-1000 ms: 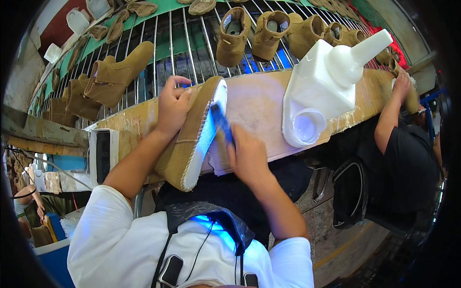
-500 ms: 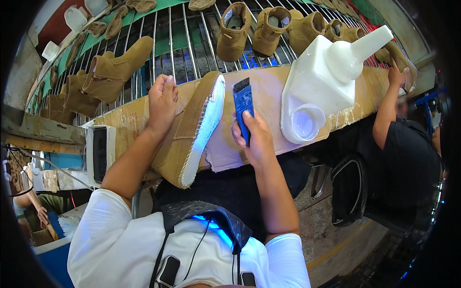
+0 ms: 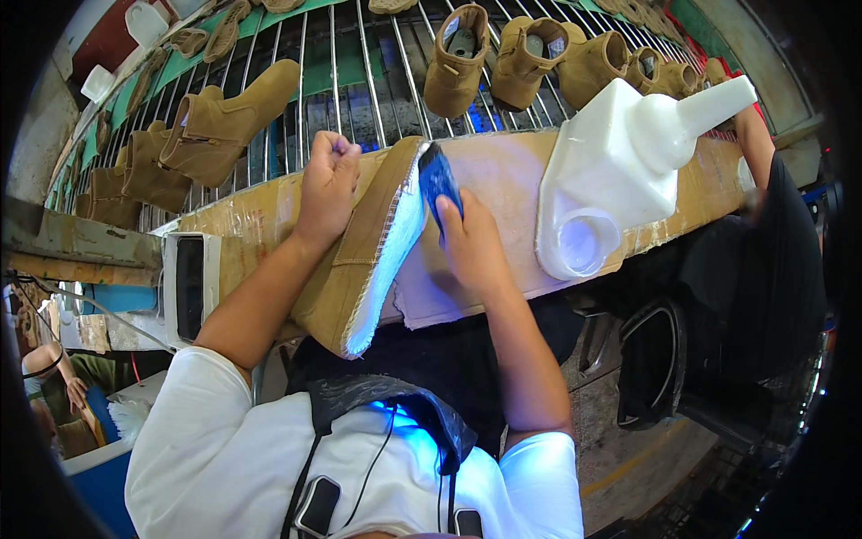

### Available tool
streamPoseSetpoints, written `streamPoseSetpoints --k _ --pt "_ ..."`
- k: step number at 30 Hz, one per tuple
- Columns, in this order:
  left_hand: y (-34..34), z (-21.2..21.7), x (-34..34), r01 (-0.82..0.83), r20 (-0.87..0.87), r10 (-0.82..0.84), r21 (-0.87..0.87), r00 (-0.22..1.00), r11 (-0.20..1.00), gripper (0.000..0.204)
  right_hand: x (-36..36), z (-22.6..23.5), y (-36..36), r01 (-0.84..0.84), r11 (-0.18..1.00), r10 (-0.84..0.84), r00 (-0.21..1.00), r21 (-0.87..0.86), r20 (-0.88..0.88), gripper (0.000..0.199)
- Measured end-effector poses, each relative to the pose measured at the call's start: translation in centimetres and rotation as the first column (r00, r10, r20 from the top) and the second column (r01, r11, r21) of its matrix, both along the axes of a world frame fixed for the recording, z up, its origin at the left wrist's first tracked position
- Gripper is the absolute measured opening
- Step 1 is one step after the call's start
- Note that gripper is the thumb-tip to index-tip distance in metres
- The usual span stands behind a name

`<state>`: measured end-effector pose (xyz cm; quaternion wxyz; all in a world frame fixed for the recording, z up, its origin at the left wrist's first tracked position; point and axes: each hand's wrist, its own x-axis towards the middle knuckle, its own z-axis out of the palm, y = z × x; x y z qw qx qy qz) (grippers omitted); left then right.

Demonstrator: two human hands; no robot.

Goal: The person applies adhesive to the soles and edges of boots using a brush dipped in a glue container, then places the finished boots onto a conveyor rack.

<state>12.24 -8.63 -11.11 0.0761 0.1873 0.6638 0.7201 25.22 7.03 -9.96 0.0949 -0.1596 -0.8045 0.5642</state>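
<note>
The tan boot (image 3: 346,260) lies on its side across the near edge of the worktop (image 3: 247,220), its pale, stitched-round sole (image 3: 386,260) turned to the right. Its long axis slants from near-left to far-right, with the near end overhanging the person's lap. The right hand (image 3: 474,238), just to the right of the boot's far half, grips a blue flat brush (image 3: 441,189), whose dark bristles are right at the sole's far end; whether they touch it is hard to tell. The left hand (image 3: 330,184) is curled just left of the boot's far end, its forearm running along the boot's left side; whether its fingers hold anything cannot be told. The right hand is nearer the sole. Well right of the boot stands a white plastic dispenser (image 3: 620,171); other tan boots (image 3: 456,81) stand beyond it.
</note>
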Motion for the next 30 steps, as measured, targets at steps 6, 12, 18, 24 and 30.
streamPoseSetpoints --k 6,12,18,24,30 --pt "-0.8 0.5 0.0 -0.04 0.089 0.044 -0.055 0.995 0.998 0.007 7.7 1.2 -2.2 -0.279 0.939 0.293 0.955 -0.2 0.048 0.029" --pt "-1.3 0.1 -0.3 -0.006 0.095 -0.003 0.093 0.995 0.996 0.022 8.9 -0.3 0.0 -0.245 0.202 0.22 0.955 -0.948 -0.2 0.045" --pt "-1.6 0.0 -0.1 -0.012 0.032 0.013 -0.034 0.999 0.999 0.013 6.9 -1.6 0.8 -0.33 0.123 0.264 0.92 -0.936 -0.29 0.046" --pt "-0.8 0.7 0.0 -0.022 0.11 0.018 0.035 0.994 0.999 0.018 4.3 0.3 3.1 -0.339 0.697 0.389 0.919 -0.631 -0.064 0.035" --pt "-1.3 0.8 0.2 0.101 0.135 -0.093 -0.055 0.987 0.993 0.021 0.6 0.9 5.5 -0.246 0.929 0.216 0.967 0.276 0.133 0.034"
